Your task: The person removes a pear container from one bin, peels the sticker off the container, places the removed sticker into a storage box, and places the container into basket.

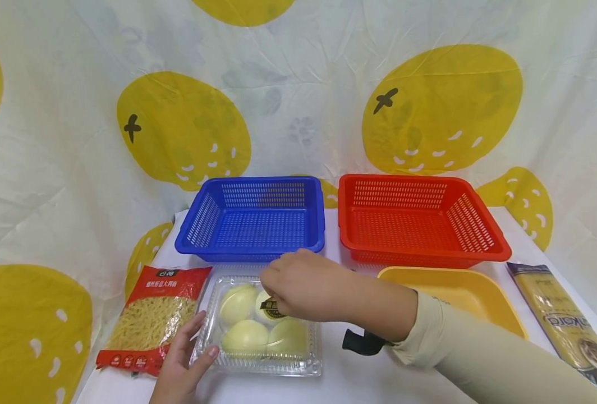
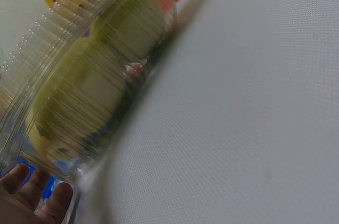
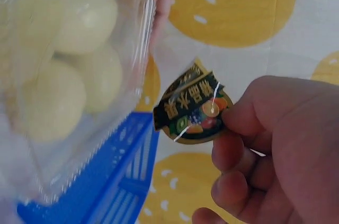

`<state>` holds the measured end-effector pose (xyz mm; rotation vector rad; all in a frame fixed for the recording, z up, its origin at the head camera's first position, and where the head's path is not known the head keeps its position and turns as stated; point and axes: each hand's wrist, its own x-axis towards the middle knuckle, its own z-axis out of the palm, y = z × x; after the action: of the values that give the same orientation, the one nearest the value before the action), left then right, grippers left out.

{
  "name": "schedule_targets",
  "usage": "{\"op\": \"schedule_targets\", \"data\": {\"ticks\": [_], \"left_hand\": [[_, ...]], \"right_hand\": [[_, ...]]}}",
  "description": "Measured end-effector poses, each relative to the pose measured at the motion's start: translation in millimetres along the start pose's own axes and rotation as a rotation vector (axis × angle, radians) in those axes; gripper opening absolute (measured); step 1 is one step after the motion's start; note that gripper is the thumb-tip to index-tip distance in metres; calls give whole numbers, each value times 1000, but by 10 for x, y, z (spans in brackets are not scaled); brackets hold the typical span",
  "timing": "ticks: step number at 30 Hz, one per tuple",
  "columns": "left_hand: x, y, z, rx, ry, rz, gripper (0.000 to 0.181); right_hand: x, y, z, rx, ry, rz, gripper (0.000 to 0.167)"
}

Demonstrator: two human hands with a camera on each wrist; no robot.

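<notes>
A clear plastic clamshell box (image 1: 258, 367) with several pale yellow-green round fruits (image 1: 245, 336) stands on the white table, its lid down. Over the lid, my right hand (image 1: 303, 283) pinches a round fruit sticker (image 3: 193, 107) between thumb and forefinger. Dark and gold, with printed fruit and lettering, the sticker appears apart from the box in the right wrist view. My left hand (image 1: 182, 359) touches the box's left side, its thumb at the near left corner and its fingers along the edge. Fingertips (image 2: 58, 197) show beside the box in the left wrist view.
Behind the box stand a blue basket (image 1: 258, 249) and a red basket (image 1: 425, 252). A red bag of spiral pasta (image 1: 152, 314) lies at left. On the right are a yellow tray (image 1: 450, 286), partly behind my right arm, and a long pasta packet (image 1: 563, 322).
</notes>
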<state>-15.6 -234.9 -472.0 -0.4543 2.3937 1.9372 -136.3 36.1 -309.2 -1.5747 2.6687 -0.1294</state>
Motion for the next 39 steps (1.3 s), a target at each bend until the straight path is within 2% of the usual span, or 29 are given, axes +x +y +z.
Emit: {"op": "schedule_targets", "data": {"ticks": [10, 21, 29, 39], "left_hand": [[5, 18, -2, 10, -7, 9, 75], [6, 36, -7, 5, -11, -1, 76], [8, 36, -14, -2, -17, 1, 76], [22, 23, -11, 6, -10, -32, 77]], "right_hand": [[-192, 224, -59, 111, 26, -5, 17], [-398, 413, -95, 238, -25, -5, 20], [-562, 548, -63, 270, -52, 45, 21], [-797, 674, -17, 266, -92, 117, 21]]}}
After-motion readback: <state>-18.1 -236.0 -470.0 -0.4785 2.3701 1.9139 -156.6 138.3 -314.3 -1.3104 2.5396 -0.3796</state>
